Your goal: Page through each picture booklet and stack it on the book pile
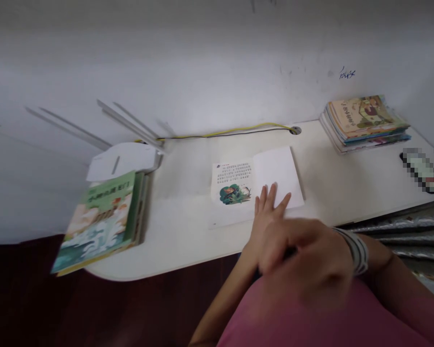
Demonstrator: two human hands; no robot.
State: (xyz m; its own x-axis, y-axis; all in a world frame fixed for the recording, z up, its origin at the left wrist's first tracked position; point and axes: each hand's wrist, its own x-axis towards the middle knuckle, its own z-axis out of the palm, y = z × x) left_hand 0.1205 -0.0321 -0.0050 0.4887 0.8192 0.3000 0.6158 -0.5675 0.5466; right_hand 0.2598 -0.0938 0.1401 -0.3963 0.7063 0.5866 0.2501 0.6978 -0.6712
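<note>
An open book lies on the white desk, its left page showing printed text above a coloured picture and its right page blank. My left hand rests on the lower part of the blank page, fingers spread and flat. Nearer to me, my right hand is raised in front of my body and overlaps the left wrist in view. Its fingers are curled and partly blurred, and whether anything is inside them is hidden. Pale bands circle the right wrist.
A stack of books with a green cover overhangs the desk's left edge, beside a white router with antennas. Another book stack and a pixelated phone-like object lie at right. A yellow cable runs along the wall to a desk hole.
</note>
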